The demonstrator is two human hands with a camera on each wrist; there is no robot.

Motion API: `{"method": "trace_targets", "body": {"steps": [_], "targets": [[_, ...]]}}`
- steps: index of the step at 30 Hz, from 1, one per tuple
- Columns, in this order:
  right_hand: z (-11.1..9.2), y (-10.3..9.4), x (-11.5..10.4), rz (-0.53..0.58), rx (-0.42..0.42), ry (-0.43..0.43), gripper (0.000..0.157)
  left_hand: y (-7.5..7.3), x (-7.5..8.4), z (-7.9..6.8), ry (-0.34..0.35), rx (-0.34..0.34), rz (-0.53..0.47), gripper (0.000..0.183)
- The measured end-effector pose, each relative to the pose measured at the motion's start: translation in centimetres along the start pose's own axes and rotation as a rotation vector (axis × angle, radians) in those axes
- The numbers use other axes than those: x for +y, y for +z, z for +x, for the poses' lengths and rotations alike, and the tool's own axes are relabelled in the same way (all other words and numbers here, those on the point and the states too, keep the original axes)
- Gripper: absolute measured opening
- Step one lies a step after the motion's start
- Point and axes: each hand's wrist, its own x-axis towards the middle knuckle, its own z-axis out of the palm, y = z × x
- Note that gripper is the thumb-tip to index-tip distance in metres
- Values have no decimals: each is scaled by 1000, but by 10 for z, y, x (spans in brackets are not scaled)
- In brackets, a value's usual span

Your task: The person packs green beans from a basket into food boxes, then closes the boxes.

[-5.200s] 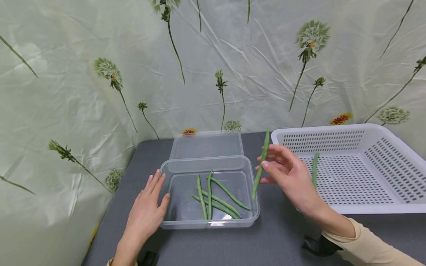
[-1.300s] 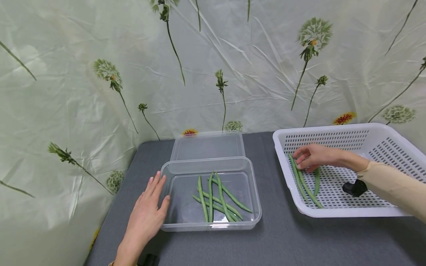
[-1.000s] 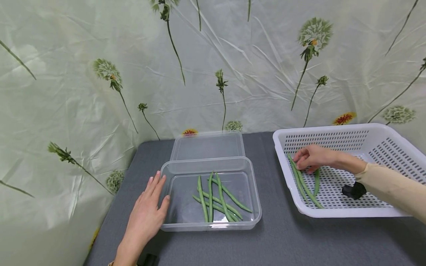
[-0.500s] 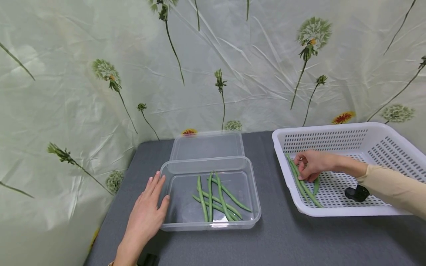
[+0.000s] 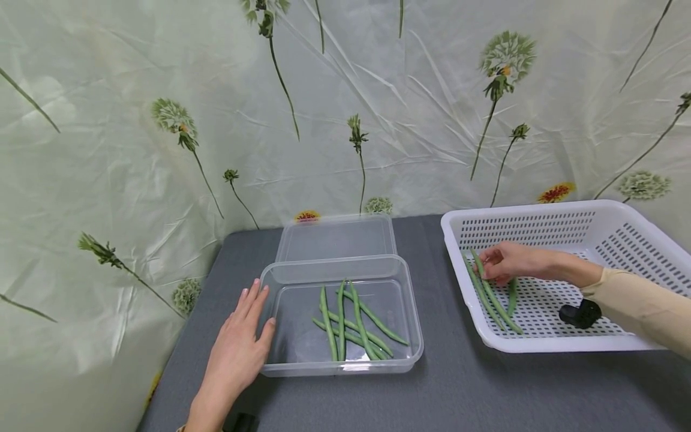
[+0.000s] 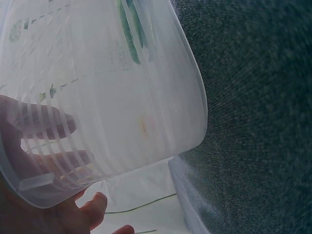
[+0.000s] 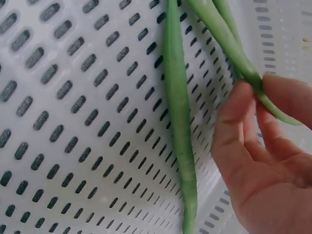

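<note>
My left hand (image 5: pixel 234 345) lies along the left side of a clear plastic container (image 5: pixel 340 367), fingers straight. Inside the container several green beans (image 5: pixel 358 318) lie crossed over each other. Over in the white slotted basket (image 5: pixel 567 343), my right hand (image 5: pixel 504 263) pinches a green bean (image 7: pixel 229 46) near one end between thumb and fingertips. A second bean (image 5: pixel 476 288) lies beside it along the basket's left wall. A third bean (image 7: pixel 178 97) rests on the basket floor, partly under the hand in the head view.
A clear flat lid (image 5: pixel 337 235) lies behind the container. Grey cloth (image 5: pixel 442 396) covers the table, and a flower-printed sheet (image 5: pixel 324 120) hangs behind. The basket's raised wall stands to the right of the container.
The bean my right hand held near the container now lies inside it. That hand moved right into the basket and now pinches another bean, its far end shifted rightward. My left hand stayed put.
</note>
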Motion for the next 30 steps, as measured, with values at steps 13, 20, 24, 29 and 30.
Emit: {"method": "trace_targets", "body": {"steps": [13, 20, 24, 29, 30], "targets": [[-18, -5, -14, 115, 128, -74, 44, 1, -2, 0, 10, 11, 0, 61], [-33, -7, -35, 132, 228, -96, 55, 0, -2, -1, 17, 17, 2, 61], [-41, -8, -45, 144, 257, -93, 65, -1, -2, -1, 15, 14, 5, 61], [-50, -1, -57, 153, 314, -118, 66, -1, -2, -1, 17, 10, 2, 61], [-51, 3, -60, 152, 331, -126, 65, -1, -2, -1, 17, 8, 2, 61]]}}
